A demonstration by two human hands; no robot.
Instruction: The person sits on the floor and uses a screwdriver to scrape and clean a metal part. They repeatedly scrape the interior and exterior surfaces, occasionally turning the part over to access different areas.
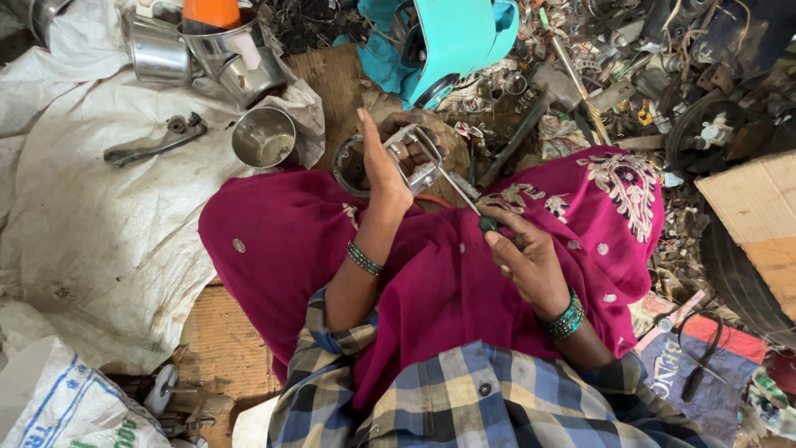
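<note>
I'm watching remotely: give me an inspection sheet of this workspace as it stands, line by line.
Surface: white sheet over wooden boards on the ground; the person's lap is draped in magenta cloth.
Job's things: small metal bracket part; screwdriver, tip at the part.
Clutter: steel cups, a metal lever, a hammer, a turquoise plastic casing, heaps of scrap metal.
Grippers: left hand steadies the part; right hand grips the screwdriver handle.
Cables: black wire tangles at top; pliers at right.
Surroundings: cardboard, printed sack.
</note>
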